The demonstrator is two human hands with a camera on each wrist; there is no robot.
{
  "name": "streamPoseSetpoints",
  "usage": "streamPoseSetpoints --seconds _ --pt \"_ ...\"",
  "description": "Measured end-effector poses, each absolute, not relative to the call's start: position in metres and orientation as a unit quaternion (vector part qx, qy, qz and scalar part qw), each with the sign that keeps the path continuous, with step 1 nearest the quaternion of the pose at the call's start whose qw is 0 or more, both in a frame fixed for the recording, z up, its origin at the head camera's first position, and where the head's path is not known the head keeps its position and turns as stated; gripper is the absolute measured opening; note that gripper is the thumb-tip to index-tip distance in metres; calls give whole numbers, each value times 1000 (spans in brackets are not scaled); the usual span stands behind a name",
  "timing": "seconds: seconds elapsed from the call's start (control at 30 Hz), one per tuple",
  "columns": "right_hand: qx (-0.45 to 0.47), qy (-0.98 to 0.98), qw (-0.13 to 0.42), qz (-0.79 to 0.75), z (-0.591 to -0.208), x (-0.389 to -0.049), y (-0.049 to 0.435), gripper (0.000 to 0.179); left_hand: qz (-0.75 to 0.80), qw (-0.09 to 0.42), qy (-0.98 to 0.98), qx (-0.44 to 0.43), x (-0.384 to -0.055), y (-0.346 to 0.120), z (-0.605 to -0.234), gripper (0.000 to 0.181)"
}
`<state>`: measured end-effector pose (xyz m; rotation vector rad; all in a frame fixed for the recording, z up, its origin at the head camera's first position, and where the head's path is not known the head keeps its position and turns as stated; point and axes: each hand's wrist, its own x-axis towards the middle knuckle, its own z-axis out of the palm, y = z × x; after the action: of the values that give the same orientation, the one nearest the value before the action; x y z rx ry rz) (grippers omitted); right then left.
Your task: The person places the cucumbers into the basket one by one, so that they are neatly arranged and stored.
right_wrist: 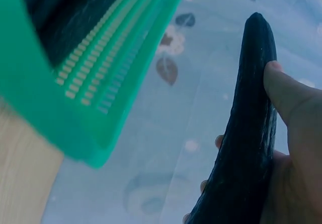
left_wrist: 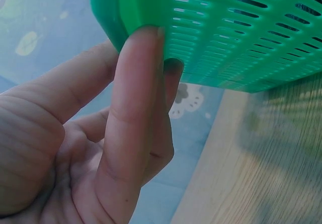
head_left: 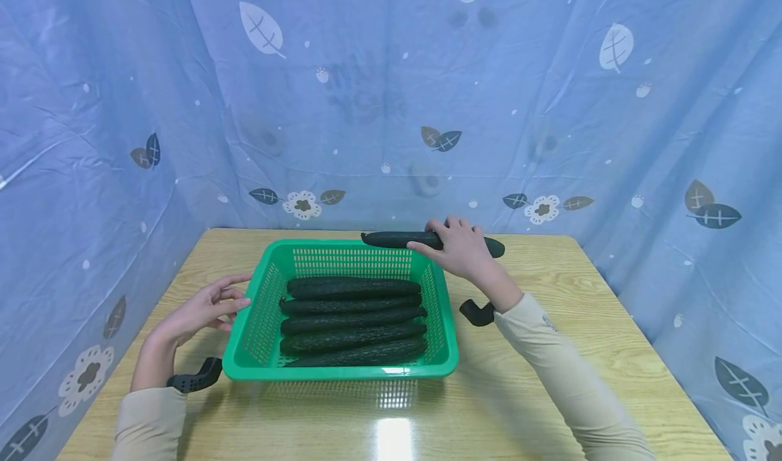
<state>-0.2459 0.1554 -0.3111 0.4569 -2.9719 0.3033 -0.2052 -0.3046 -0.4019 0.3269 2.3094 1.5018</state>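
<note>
My right hand (head_left: 462, 249) grips a long dark-green cucumber (head_left: 397, 239) above the far right corner of a green plastic basket (head_left: 339, 373). In the right wrist view the thumb lies along one side of that cucumber (right_wrist: 246, 113), fingertips showing at the other. Several more cucumbers (head_left: 354, 322) lie side by side in the basket, running left to right. At the basket's left side is my left hand (head_left: 201, 308), fingers loosely bent and touching the outside. The left wrist view shows one finger (left_wrist: 133, 83) against the perforated wall just under the rim.
The basket stands on a light wood-grain table (head_left: 537, 393). A blue curtain (head_left: 379, 108) with leaf and flower prints hangs behind the table and at both sides. Black curved pieces sit at the left wrist (head_left: 197, 377) and right wrist (head_left: 478, 313).
</note>
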Motion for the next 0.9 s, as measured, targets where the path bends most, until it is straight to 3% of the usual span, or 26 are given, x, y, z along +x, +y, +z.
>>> streamPoseSetpoints --seconds 0.9 --pt "205 -977 15 56 -336 -219 52 61 534 182 817 117 -205 -303 -401 64"
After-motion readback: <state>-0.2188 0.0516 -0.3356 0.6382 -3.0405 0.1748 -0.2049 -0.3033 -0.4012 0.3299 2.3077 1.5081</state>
